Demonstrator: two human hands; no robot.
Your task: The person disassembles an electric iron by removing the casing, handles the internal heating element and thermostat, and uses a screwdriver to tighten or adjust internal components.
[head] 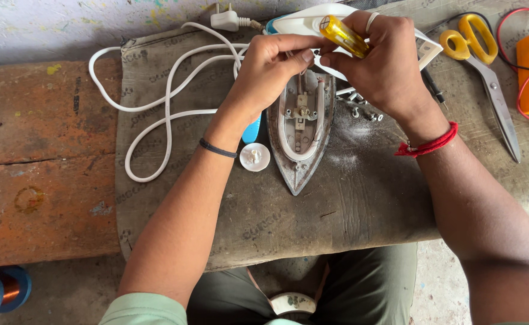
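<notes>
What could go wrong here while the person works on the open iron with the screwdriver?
1. The screwdriver in the right hand could slip off its spot and hurt the left hand, whose fingertips sit right by the tip.
2. The loose screws lie on the cloth close to the right wrist; a nudge might scatter them.
3. The soleplate seems to rest loose, so it might shift under pressure.

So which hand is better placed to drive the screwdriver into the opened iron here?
Likely the right hand: it already grips the yellow-handled screwdriver above the iron base. The left hand only pinches near the tip, steadying.
</notes>
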